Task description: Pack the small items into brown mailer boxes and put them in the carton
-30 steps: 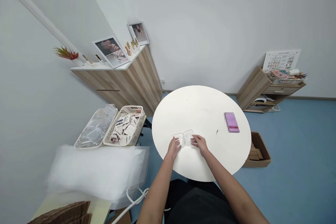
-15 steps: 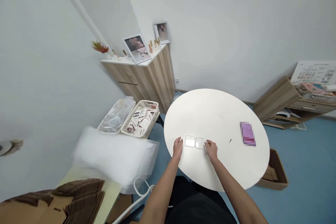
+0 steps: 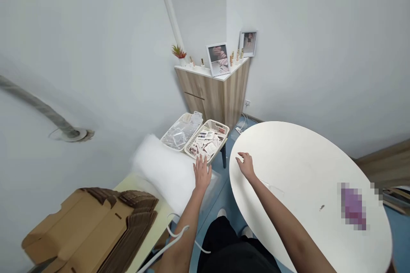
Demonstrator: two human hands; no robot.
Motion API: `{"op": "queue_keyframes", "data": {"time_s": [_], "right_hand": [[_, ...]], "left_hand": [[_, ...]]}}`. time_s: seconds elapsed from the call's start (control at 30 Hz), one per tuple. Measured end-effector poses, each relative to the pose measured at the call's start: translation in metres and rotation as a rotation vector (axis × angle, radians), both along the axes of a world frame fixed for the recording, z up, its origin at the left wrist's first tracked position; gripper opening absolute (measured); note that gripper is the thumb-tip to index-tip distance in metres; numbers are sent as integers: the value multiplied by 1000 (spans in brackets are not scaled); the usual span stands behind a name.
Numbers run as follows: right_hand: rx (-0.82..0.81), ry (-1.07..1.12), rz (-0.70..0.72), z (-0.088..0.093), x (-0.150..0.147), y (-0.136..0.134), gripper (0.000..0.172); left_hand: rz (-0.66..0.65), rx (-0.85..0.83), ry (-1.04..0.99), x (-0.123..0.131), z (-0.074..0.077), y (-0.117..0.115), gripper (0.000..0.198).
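Observation:
My left hand reaches out with its fingers spread, palm down and holding nothing. It is at the near edge of a white basket full of small printed packets. Over the left rim of the round white table is my right hand, fingers curved but apart, with nothing seen in it. A clear, shallow plastic case lies open on the table, partly hidden behind my right forearm.
A second basket holds clear plastic pieces. White foam wrap and flattened cardboard boxes lie on the left table. A blurred purple item is on the round table. A wooden cabinet stands in the corner.
Both hands have left the clear case on the table. My left hand has moved left to the packet basket, my right hand to the table's left rim. The view has turned left.

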State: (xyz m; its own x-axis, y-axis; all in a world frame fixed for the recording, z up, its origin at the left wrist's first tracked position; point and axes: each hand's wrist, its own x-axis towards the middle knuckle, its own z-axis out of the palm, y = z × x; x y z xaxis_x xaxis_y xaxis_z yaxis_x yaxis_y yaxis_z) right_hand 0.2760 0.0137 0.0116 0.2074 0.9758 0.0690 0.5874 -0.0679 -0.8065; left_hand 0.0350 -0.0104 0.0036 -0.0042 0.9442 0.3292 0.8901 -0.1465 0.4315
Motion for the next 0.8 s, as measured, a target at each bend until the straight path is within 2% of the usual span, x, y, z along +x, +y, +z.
{"op": "queue_keyframes", "data": {"time_s": [0.17,0.3,0.43,0.63,0.8], "right_hand": [[7,-158,212,18,-83,49,25],[-62,-272,314,24,-143,77,22],[-159,-352,350,26,-187,99,20],[-244,-434,335,19,-226,114,17],[-191,-350,306,11,-232,114,17]], "left_hand": [[-129,-71,194,-33,-18,-7,55],[-161,-60,258,-40,-21,-10,60],[-158,-53,297,-42,-21,-10,58],[-163,-106,244,-46,-21,-12,55],[-185,-148,129,-46,-18,-11,54]]}}
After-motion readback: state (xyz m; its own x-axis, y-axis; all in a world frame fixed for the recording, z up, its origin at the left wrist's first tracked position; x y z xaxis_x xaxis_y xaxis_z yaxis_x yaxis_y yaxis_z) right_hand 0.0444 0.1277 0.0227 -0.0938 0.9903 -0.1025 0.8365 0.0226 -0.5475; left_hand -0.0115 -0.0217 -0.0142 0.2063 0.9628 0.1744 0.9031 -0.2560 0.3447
